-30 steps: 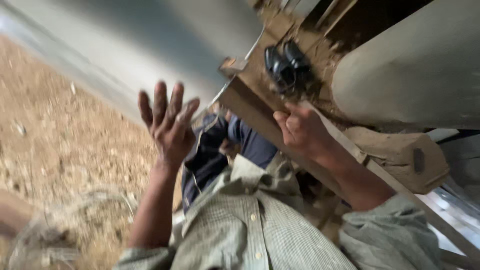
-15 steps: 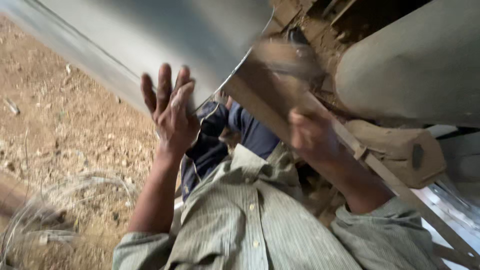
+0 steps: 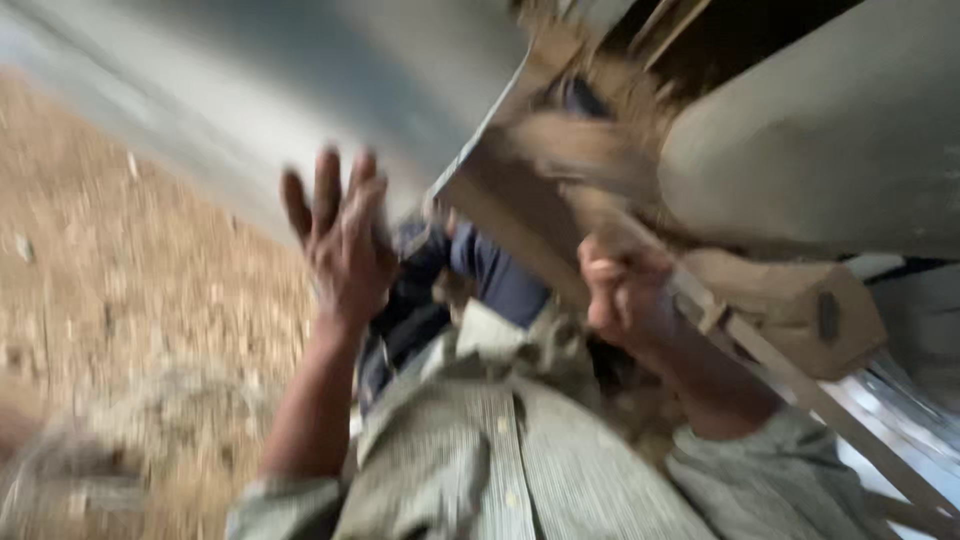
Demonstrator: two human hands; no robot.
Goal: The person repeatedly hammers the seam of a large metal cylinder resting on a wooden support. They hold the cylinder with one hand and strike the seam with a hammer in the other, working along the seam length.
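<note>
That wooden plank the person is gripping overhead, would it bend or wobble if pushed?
Probably stiff: the plank looks thick and straight-edged where the right hand grips it. It seems heavy for its size, being solid wood. The left hand is spread open, apparently against the grey sheet; blur hides the contact.

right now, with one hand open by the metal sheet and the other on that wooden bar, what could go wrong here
1. The left hand is open, its fingers close to the grey metal sheet; its lower edge might cut skin.
2. The right hand seems closed around the wooden bar, but blur hides the grip; a slip may pinch it against the frame.
3. The ground is loose rubble, so footing looks unsure.
</note>
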